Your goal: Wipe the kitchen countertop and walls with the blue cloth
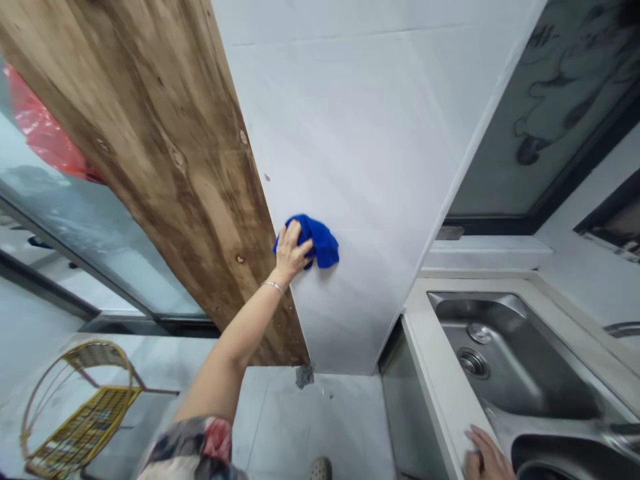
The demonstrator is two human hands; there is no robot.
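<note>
My left hand (291, 251) is stretched out with its arm raised and presses a bunched blue cloth (320, 241) flat against a white tiled wall (360, 147), right beside a brown wooden board (165, 153). A thin bracelet circles that wrist. My right hand (487, 457) rests at the bottom right on the white counter edge (440, 373) next to a steel sink (505, 353); its fingers lie spread and nothing is in it.
A yellow wire chair (75, 413) stands at the lower left on the pale floor. Glass panels with a red bag (43, 130) behind them fill the left. A dark window (550, 113) sits above the sink. A small grey scrap (304, 375) lies at the board's foot.
</note>
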